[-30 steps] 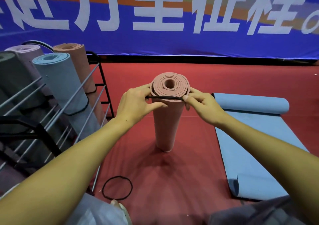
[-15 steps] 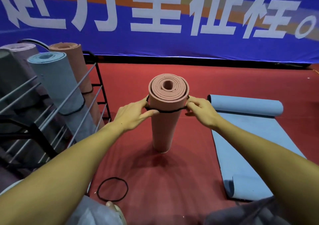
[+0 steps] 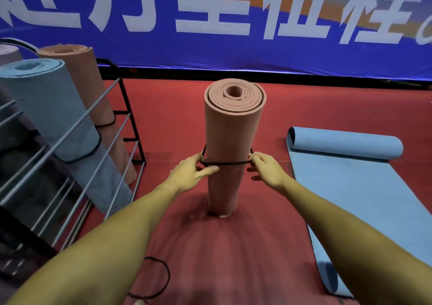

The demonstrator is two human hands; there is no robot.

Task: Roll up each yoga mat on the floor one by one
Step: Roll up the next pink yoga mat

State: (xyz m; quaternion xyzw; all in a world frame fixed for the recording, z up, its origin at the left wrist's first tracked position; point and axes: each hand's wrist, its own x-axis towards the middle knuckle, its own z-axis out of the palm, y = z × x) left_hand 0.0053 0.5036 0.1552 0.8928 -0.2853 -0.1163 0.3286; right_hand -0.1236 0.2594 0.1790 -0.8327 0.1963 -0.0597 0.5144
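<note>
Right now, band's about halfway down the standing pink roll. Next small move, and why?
Probably let go of the black elastic band with both hands. The left hand and right hand pinch it at either side of the upright rolled pink foam mat, and it already circles the roll near mid-height, so it should hold.

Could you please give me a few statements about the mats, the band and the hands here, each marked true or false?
1. The pink rolled mat stands upright on the red floor. True.
2. The black band sits at the very top of the pink rolled mat. False: it circles the roll about halfway down.
3. The left hand and the right hand both hold the black band. True.
4. The blue mat is fully rolled up. False: only its far end is rolled; the rest lies flat.
5. A spare band lies on the floor. True.
</note>
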